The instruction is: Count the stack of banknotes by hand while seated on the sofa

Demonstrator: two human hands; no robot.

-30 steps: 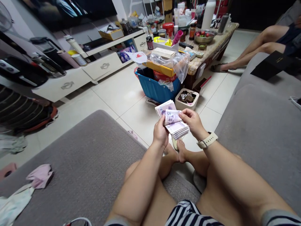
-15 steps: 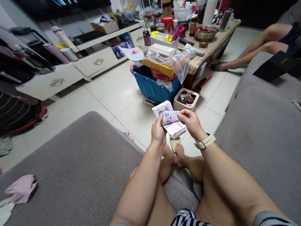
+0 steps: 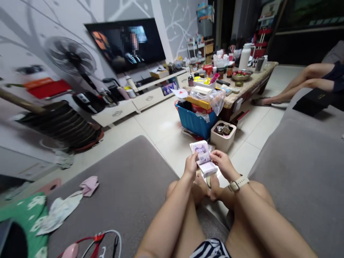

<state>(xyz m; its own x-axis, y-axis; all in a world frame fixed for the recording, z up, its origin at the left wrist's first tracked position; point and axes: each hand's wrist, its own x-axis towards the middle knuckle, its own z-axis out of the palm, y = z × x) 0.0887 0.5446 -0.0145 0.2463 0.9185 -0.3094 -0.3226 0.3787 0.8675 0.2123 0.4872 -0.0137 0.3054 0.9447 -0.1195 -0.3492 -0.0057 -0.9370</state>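
A thick stack of purple banknotes (image 3: 208,167) is gripped in my left hand (image 3: 191,165), its thumb lying over the notes from the left side. At the right edge, my right hand (image 3: 222,163) pinches the end of one folded-over banknote (image 3: 204,157) marked with a 5, lifted off the stack. A pale watch is strapped to my right wrist. Both hands are held above my bare feet and the slippers on the floor. The fingers beneath the stack are hidden.
Ahead stand a blue basket (image 3: 192,120) piled with things and a white bin (image 3: 222,143). Behind them is a crowded coffee table (image 3: 259,84). Grey sofa sections (image 3: 129,190) flank me. Another person's legs (image 3: 303,84) are at the right. A TV (image 3: 129,44) hangs on the wall.
The head view has tilted up and swung left, so the TV, fan and wall now show. My hands stay on the banknotes, the right one still pinching the folded note.
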